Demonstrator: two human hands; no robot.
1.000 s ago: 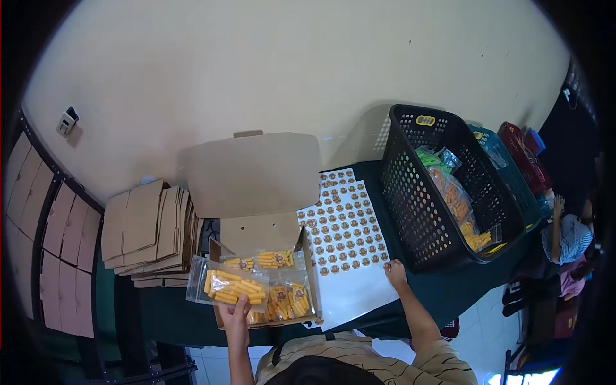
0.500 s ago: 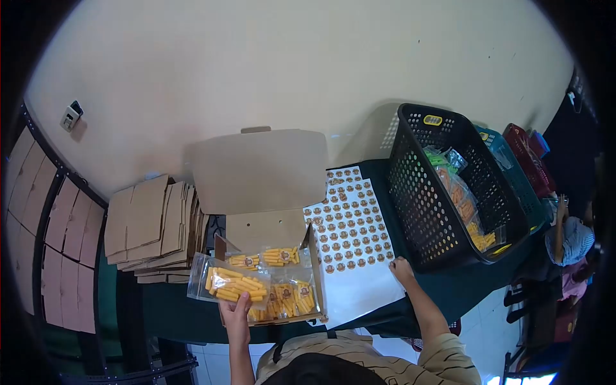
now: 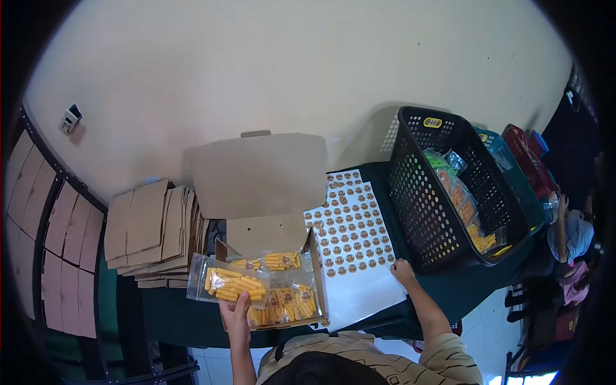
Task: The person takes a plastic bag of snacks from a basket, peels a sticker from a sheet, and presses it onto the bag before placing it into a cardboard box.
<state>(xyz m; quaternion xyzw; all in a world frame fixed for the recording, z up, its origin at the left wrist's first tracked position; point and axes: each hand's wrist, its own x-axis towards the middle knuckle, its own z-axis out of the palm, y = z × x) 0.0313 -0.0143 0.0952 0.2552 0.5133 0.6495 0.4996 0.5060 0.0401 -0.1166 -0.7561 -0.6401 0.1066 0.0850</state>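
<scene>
My left hand (image 3: pixel 237 313) is closed on a clear bag of yellow sticks (image 3: pixel 234 283), held over the left side of an open cardboard box (image 3: pixel 260 176). Inside the box lie several more bags of yellow sticks (image 3: pixel 287 303), with round stickers on them. To the right of the box is a white sheet of round stickers (image 3: pixel 353 237). My right hand (image 3: pixel 402 270) is at the right edge of this sheet, its fingers bent together by the lowest sticker row. Whatever its fingertips hold is too small to make out.
A black basket (image 3: pixel 427 199) with bagged snacks stands on the right, beside a teal basket (image 3: pixel 523 186) and a red one (image 3: pixel 526 157). Flattened cardboard boxes (image 3: pixel 138 224) are stacked at the left. Another person (image 3: pixel 571 237) is at the far right.
The view has shifted slightly, so the box and sheet appear a little lower. Both hands keep nearly the same places. The other person at the far right has moved an arm.
</scene>
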